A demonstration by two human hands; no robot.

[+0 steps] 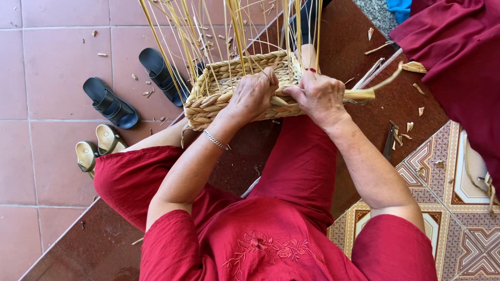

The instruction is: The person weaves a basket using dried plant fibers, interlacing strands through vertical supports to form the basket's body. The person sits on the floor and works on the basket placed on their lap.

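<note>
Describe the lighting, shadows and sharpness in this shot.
Head view: bright, even daylight; both hands, left hand and right hand, on the woven basket look sharp; soft shadows under the dark sandals; no strong glare; upright straw stakes fan outward towards the top edge.

left hand [253,95], right hand [319,95] gripping woven basket [208,101]; sandals [110,103] nearby

Basket [229,99] on knees w/ both hands, 4 sandals [112,104] on floor left
</note>
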